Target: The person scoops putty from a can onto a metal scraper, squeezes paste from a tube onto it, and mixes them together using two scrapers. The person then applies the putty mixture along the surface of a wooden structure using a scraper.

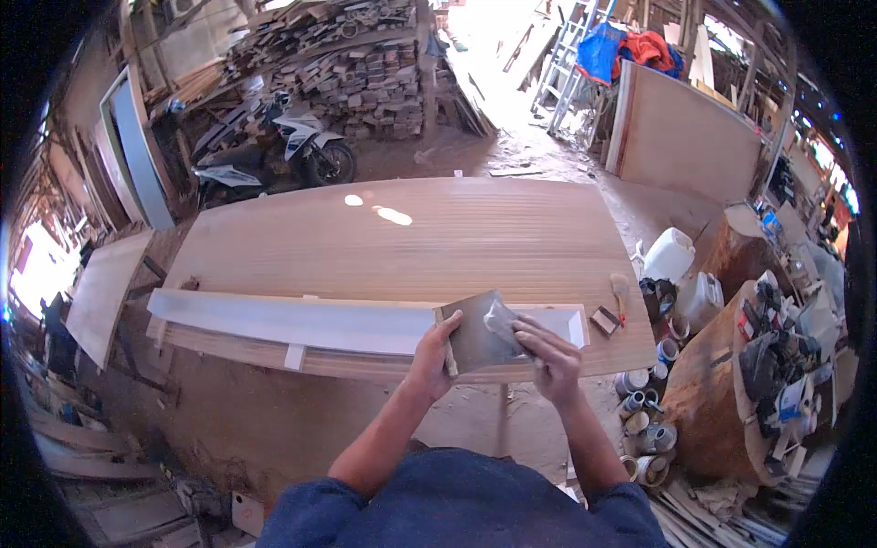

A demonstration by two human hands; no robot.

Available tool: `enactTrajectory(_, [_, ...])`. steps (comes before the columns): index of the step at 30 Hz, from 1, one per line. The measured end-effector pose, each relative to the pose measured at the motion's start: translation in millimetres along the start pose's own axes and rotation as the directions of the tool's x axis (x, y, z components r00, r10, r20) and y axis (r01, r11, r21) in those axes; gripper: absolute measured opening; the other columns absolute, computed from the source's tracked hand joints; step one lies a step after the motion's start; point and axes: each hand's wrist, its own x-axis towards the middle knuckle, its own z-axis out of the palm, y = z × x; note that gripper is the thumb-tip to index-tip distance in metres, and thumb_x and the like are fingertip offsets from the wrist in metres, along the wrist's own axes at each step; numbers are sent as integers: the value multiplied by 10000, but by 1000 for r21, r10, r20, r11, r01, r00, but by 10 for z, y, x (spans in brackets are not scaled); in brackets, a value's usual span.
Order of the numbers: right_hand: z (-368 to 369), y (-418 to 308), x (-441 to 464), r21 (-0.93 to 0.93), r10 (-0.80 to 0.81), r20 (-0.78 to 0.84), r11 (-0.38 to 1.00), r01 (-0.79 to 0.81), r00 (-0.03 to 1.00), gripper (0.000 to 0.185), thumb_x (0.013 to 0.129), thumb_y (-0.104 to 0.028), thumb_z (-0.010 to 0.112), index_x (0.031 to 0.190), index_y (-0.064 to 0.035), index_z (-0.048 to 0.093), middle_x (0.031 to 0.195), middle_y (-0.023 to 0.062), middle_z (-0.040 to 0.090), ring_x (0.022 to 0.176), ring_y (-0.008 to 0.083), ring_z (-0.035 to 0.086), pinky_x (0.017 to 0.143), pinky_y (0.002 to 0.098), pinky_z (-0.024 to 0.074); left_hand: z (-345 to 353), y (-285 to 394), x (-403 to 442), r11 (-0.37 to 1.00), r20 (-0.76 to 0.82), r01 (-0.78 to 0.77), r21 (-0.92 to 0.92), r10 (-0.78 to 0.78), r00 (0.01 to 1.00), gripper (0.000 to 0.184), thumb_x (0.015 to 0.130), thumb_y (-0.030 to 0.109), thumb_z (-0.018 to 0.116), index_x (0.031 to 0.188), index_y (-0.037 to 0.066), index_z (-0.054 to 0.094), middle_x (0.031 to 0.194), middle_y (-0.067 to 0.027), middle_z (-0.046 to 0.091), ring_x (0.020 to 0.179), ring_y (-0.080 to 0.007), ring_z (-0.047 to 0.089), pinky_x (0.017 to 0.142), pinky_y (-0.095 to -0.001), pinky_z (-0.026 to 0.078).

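Note:
In front of me my left hand (433,358) grips the left edge of a flat grey plate (472,340), thumb on top, where a pale strip runs along that edge. A dab of white paste (501,321) sits near the plate's upper right part. My right hand (554,354) is at the plate's right side, its fingers bent together beside the paste; whether a small tool is in them I cannot make out. Beneath both hands lies a long white-faced board (301,321) with raised wooden edges, resting on the large wooden panel (512,237).
A brush (620,290) and a small dark block (604,320) lie at the panel's right end. Several open cans (656,438), white jugs (670,255) and a large log (708,393) crowd the right side. Behind stand a motorbike (283,155) and stacked wood (365,82).

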Motion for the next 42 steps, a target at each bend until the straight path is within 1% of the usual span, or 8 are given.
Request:
enactTrajectory(4, [180,37,-153,-91,54,-24,994,-56,998,311,837,41,579,1133,-7,659,1167,197,657,1105,352,634,919,433,528,63,65,-87,993,-4,-53,-105,53,999,405,976,293,531,1252,-1,498,1150,-135,620,1028,-252,642,898,-416,546])
enactTrajectory(7, [-10,183,-287,-174,112,286,983,-64,951,334,825,71,567,1138,-6,656,1147,194,665,1075,325,652,895,398,538,-82,133,-161,981,-10,-84,-174,84,996,401,975,287,534,1256,3,495,1155,-139,618,1038,-256,643,899,-426,550])
enactTrajectory(10, [-172,109,-237,-173,365,80,922,-347,928,357,822,78,554,1158,-3,644,1137,194,668,1048,310,662,905,389,528,-38,231,-238,982,-52,-163,-96,159,986,419,974,318,544,1259,14,504,1153,-136,622,1036,-250,645,886,-400,553])
enactTrajectory(13, [-226,-385,230,-231,335,-203,897,-378,920,404,821,84,538,1211,8,609,1174,206,648,1050,324,658,896,380,524,115,95,-300,950,-148,-296,101,309,940,428,983,346,540,1262,21,522,1129,-107,633,1036,-215,636,869,-351,539])
enactTrajectory(21, [536,-630,379,-175,312,-190,922,-345,931,439,837,103,508,1268,37,560,1055,247,663,904,335,683,761,360,512,321,-231,-57,826,-72,-544,148,557,827,367,1001,344,521,1216,47,553,1087,-47,627,956,-124,580,766,-286,484])
enactTrajectory(28, [564,-610,394,-234,462,-66,854,-464,884,398,873,91,493,1261,39,567,997,270,661,848,339,693,706,368,512,275,-258,-42,820,-95,-533,208,560,823,360,1012,329,501,1179,19,576,1081,-53,631,954,-121,567,798,-277,468])
enactTrajectory(32, [571,-529,498,-209,312,-226,910,-358,923,416,858,79,512,1263,15,580,988,274,662,858,347,691,733,354,515,202,-174,23,814,-33,-525,249,549,835,361,1014,323,500,1196,21,576,1097,-55,630,966,-131,566,822,-286,465])
enactTrajectory(42, [779,-474,665,-330,414,-140,837,-437,899,453,826,98,513,1267,14,575,1005,276,659,859,360,687,730,370,512,98,-35,115,846,-37,-480,232,501,864,394,1018,331,489,1240,10,547,1053,-30,622,902,-96,543,772,-262,457])
